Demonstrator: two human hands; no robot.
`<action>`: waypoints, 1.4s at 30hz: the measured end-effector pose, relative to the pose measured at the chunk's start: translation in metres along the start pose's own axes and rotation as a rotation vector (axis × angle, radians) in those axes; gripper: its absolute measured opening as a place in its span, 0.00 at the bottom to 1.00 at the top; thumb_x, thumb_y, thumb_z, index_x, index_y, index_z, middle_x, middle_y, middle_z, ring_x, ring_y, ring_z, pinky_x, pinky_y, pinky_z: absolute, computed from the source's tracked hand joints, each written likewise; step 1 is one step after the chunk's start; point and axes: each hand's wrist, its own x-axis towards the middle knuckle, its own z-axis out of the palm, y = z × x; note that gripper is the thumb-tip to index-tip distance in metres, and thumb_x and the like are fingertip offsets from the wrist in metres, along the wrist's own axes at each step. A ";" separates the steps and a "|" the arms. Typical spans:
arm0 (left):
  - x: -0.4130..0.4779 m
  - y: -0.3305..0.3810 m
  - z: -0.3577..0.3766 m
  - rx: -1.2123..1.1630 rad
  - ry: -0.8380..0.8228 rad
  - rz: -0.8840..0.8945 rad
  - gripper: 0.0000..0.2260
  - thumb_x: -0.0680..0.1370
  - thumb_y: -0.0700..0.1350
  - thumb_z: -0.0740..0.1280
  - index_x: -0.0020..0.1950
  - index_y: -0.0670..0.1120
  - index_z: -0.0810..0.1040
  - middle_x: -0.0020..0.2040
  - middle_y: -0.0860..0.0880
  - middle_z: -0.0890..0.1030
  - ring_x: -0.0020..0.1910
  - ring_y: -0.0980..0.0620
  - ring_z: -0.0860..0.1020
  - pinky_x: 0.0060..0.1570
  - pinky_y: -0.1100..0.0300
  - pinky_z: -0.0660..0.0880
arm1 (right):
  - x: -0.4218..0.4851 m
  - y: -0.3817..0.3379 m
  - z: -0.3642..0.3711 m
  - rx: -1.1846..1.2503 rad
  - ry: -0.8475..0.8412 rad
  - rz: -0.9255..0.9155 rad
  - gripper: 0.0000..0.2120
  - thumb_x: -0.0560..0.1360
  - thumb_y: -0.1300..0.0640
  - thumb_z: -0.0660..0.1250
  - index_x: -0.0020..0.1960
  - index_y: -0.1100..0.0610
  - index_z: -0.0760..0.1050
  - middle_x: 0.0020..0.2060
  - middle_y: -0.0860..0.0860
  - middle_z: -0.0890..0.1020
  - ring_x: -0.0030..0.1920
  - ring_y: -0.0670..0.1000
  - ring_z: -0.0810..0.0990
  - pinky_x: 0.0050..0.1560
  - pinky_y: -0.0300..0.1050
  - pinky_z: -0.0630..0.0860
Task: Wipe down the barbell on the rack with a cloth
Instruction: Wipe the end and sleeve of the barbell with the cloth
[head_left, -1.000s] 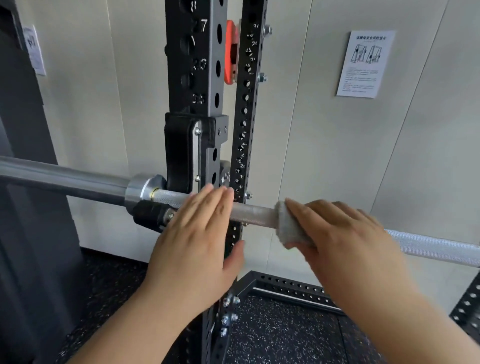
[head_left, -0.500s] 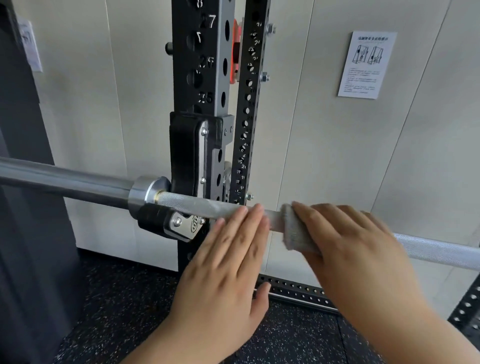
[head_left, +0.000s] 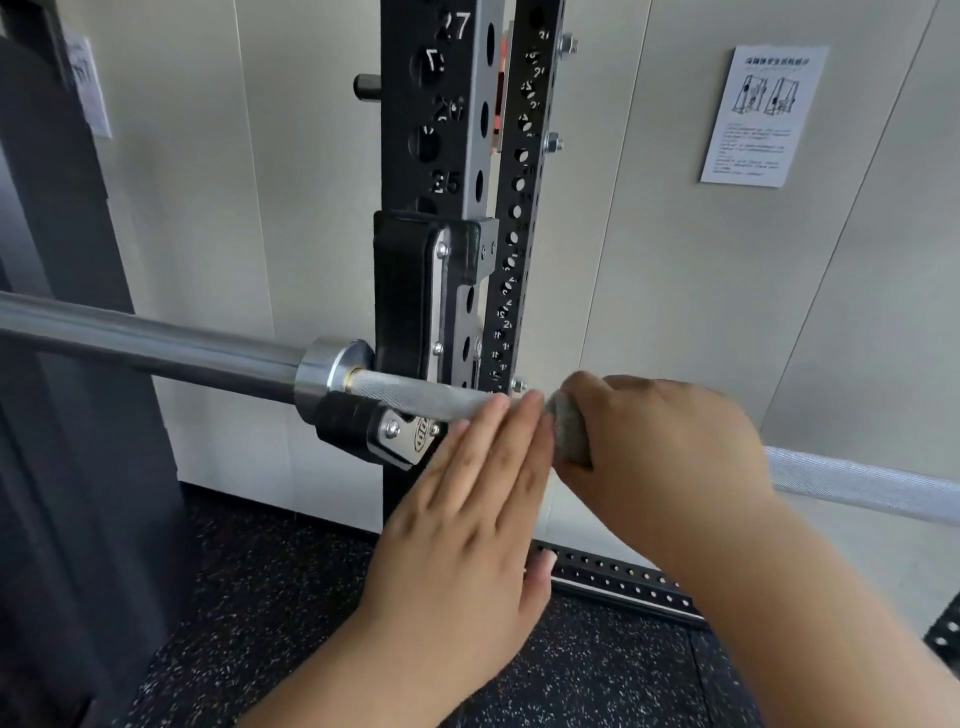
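A steel barbell (head_left: 156, 340) lies across the black rack upright (head_left: 441, 156), resting in its hook (head_left: 395, 436). The knurled shaft runs right from the collar (head_left: 332, 374) and reappears past my right hand. My right hand (head_left: 670, 441) grips a grey cloth (head_left: 569, 428) wrapped round the shaft just right of the upright. My left hand (head_left: 467, 514) lies flat with straight fingers, its fingertips touching the shaft right beside the cloth. The shaft under both hands is hidden.
A perforated black base rail (head_left: 623, 577) runs along the speckled rubber floor (head_left: 249, 613). A paper notice (head_left: 761, 114) hangs on the beige wall. A dark column (head_left: 57, 415) stands at the left. Another perforated rack part (head_left: 945, 629) shows at the lower right edge.
My left hand has slid right along the shaft, off the hook area, until its fingertips meet the cloth. My right hand keeps gripping the cloth at about the same spot.
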 end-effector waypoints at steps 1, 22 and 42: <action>0.001 -0.005 -0.003 0.005 -0.005 -0.040 0.44 0.77 0.60 0.66 0.85 0.39 0.53 0.86 0.42 0.52 0.85 0.43 0.50 0.79 0.45 0.55 | -0.001 -0.009 0.007 0.004 0.052 -0.032 0.10 0.73 0.47 0.74 0.46 0.50 0.75 0.32 0.47 0.76 0.30 0.56 0.76 0.32 0.44 0.64; 0.005 -0.029 -0.031 0.055 -0.003 -0.122 0.35 0.78 0.62 0.61 0.77 0.39 0.72 0.78 0.43 0.72 0.81 0.44 0.65 0.81 0.39 0.50 | -0.015 -0.005 0.016 0.136 0.196 -0.163 0.18 0.76 0.47 0.76 0.61 0.54 0.79 0.41 0.48 0.79 0.37 0.55 0.78 0.38 0.50 0.74; 0.014 -0.085 -0.034 -0.157 0.114 -0.209 0.18 0.77 0.59 0.65 0.62 0.54 0.82 0.60 0.61 0.83 0.60 0.57 0.81 0.79 0.39 0.55 | -0.020 0.008 0.003 0.086 0.107 -0.139 0.23 0.71 0.42 0.79 0.60 0.49 0.77 0.40 0.46 0.79 0.37 0.55 0.81 0.36 0.49 0.76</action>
